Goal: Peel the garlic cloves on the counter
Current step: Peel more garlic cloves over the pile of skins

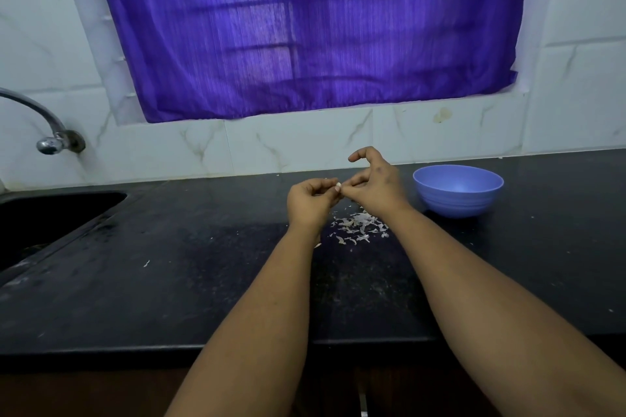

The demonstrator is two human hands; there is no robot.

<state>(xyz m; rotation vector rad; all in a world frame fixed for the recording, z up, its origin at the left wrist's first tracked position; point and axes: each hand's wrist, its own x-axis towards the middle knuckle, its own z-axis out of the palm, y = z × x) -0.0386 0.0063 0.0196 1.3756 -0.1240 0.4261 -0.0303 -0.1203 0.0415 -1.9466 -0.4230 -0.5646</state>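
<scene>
Two bare hands are working together above the black table, held clear of its surface. The left hand is curling its fingers and pinching a small pale garlic clove at the fingertips. The right hand is meeting it from the other side, its thumb and lower fingers closing on the same clove, while its index finger is arching up and away, gripping nothing. The clove is sitting between the two sets of fingertips, only a small pale part of it showing. Directly below the fingers and slightly toward the person, a loose scatter of garlic peels is lying on the table. Just beyond the right hand's knuckles, on the right, a blue bowl is standing upright on the table; its contents cannot be made out. Well to the left of the fingers, a sink is sitting recessed in the table, with a metal tap projecting from the tiled wall above it. Behind the hands a purple curtain is hanging.
</scene>
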